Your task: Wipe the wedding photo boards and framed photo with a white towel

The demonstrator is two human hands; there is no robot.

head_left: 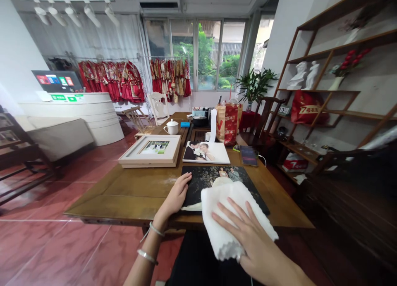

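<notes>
A dark wedding photo panel (198,176) lies flat near the front edge of the wooden table, showing two people and a long pale train. At its left edge, my left hand (178,191) keeps hold with the fingers close together. My right hand (238,222) presses a white cloth (217,195) on the panel's lower right part. Its fingers are spread over the cloth, and the thumb is at the cloth's near edge. That cloth covers part of the picture and hangs past the table edge towards me.
Behind the panel are a pale framed photo (149,151), a second wedding photo (206,152) and a phone (249,156). Further back stand a white lidded cup (171,127) and a red patterned bag (228,122). Wooden shelves (325,56) rise at the right.
</notes>
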